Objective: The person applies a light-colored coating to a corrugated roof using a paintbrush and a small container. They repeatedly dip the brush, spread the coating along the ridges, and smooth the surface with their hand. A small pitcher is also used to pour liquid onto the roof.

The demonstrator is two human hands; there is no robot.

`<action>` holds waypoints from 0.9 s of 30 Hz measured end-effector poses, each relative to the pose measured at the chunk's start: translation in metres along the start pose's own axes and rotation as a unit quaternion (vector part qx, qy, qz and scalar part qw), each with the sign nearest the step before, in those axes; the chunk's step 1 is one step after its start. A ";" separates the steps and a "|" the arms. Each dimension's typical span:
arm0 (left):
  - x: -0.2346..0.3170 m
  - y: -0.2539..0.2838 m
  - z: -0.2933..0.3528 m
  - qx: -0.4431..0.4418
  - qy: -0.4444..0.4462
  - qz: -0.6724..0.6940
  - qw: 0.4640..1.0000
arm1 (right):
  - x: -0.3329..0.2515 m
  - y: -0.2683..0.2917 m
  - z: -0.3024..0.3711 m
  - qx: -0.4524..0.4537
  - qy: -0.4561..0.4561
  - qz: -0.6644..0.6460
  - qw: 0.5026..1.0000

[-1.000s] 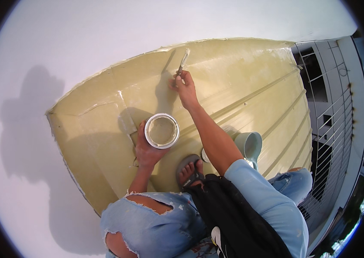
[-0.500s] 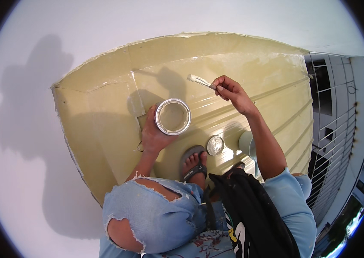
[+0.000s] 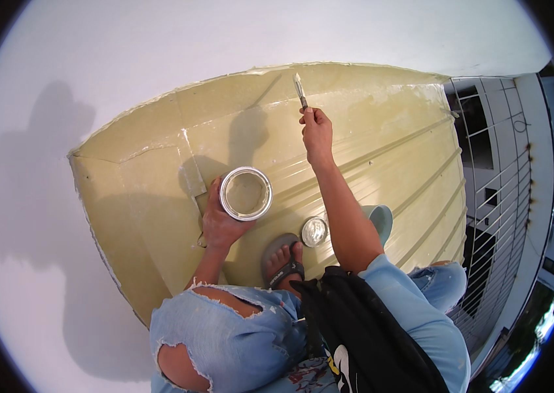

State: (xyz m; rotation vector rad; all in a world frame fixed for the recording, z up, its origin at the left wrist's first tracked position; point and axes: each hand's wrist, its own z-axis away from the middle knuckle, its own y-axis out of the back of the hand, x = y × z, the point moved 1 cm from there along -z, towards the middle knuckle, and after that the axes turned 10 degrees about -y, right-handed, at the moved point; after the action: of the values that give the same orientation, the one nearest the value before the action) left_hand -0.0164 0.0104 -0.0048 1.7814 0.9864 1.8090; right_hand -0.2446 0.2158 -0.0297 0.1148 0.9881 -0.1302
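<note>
My left hand (image 3: 221,223) is wrapped round the side of an open paint can (image 3: 246,194), which holds cream-coloured paint below a silvery rim. In my right hand (image 3: 317,134) is a paintbrush (image 3: 300,90), gripped by its handle with the bristles pointing up and away from me. Cream paint coats the bristles. The brush tip is near the raised far edge of the yellowish metal roof sheet (image 3: 349,144); whether it touches cannot be told. On the sheet by my foot lies a round metal lid (image 3: 314,231).
A white wall (image 3: 257,33) rises beyond the sheet's far and left edges. Raised ribs cross the sheet on the right. A pale green container (image 3: 379,221) stands behind my right forearm. Along the right side runs a metal grille (image 3: 499,170). My sandalled foot (image 3: 285,261) rests on the sheet.
My right hand has moved forward and left, and the brush has swung from pointing left to pointing away from me. The left hand keeps its hold on the can. The view has shifted slightly.
</note>
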 end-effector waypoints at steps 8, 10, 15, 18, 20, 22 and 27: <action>0.000 0.000 0.000 0.051 -0.076 -0.004 0.996 | -0.023 0.011 -0.036 0.035 0.042 0.141 0.989; -0.001 0.000 0.000 0.047 -0.076 -0.010 0.996 | -0.025 0.009 -0.036 0.039 0.050 0.147 0.987; -0.001 0.000 0.000 0.031 -0.068 -0.002 0.997 | -0.027 0.005 -0.031 0.053 0.073 0.169 0.981; 0.000 0.001 0.000 0.036 -0.075 -0.011 0.997 | -0.028 0.001 -0.027 0.059 0.094 0.200 0.974; 0.000 0.001 0.001 0.031 -0.057 -0.011 0.998 | -0.028 -0.003 -0.024 0.062 0.111 0.212 0.969; 0.000 0.001 0.001 0.028 -0.051 -0.011 0.998 | -0.027 -0.007 -0.020 0.062 0.125 0.227 0.964; -0.001 -0.001 0.002 0.038 -0.057 -0.005 0.998 | -0.026 -0.017 -0.011 0.052 0.137 0.229 0.962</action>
State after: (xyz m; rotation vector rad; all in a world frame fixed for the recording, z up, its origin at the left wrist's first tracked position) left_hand -0.0147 0.0107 -0.0064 1.8995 1.0293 1.6636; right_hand -0.2704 0.2027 -0.0139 0.4637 1.2057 0.2668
